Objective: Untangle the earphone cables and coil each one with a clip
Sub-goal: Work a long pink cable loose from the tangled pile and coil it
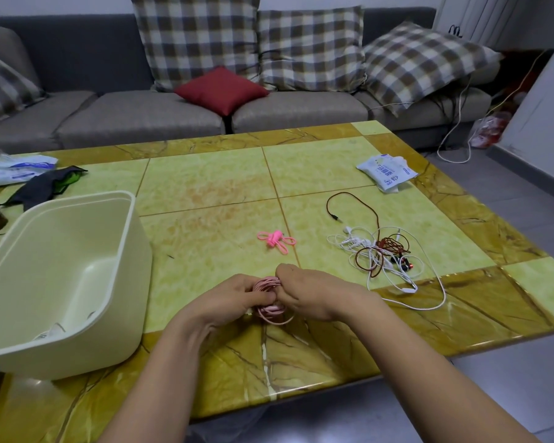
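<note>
A coiled pink earphone cable (271, 310) sits between both hands just above the table's near edge. My left hand (237, 297) grips the coil from the left and my right hand (304, 290) pinches it from the right; much of the coil is hidden by fingers. A bundle of pink clips (275, 239) lies on the table beyond the hands. To the right lies a tangle of a white earphone cable (406, 284) and a dark red earphone cable (376, 251), whose plug end (335, 217) trails out to the far left.
A cream plastic bin (61, 276) stands at the left on the green and yellow marble table (205, 187). A white tissue pack (386, 171) lies at the far right, a plastic bag (13, 169) and dark cloth (42, 187) at the far left. A sofa stands behind.
</note>
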`<state>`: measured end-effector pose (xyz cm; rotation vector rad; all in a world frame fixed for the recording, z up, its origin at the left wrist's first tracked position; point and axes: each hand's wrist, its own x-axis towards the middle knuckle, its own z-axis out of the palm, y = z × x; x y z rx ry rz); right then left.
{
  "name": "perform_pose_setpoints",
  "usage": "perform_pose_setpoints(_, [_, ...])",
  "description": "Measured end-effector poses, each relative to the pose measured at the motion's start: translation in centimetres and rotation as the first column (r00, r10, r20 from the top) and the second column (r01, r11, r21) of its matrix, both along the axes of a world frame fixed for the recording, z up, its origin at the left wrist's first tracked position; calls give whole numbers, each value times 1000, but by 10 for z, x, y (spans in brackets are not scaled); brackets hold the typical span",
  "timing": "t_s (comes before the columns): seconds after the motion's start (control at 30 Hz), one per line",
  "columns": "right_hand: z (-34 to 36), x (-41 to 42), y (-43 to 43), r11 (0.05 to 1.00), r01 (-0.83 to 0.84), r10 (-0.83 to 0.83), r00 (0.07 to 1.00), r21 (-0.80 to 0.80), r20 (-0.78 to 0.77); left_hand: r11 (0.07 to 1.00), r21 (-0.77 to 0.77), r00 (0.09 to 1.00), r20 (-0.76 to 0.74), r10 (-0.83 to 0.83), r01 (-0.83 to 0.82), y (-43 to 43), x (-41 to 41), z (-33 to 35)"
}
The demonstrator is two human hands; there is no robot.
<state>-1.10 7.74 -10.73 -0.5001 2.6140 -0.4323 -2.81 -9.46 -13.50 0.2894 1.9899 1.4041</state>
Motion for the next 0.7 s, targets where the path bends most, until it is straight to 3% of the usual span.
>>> perform_pose_setpoints(0.2, [-1, -3, 1, 999, 11, -6, 995, 41, -103, 968, 198, 987, 70, 142, -153, 6, 3, -2])
perform_pose_setpoints(0.43, [-9, 0, 1, 997, -12, 26, 984, 79, -178, 950, 238, 972, 164, 166, -203, 0, 6, -4])
perform_pose_setpoints(0.7, [-15, -1, -1, 993, -38, 62, 974, 110, -220, 994, 41, 987, 124, 100, -105, -3, 0, -1])
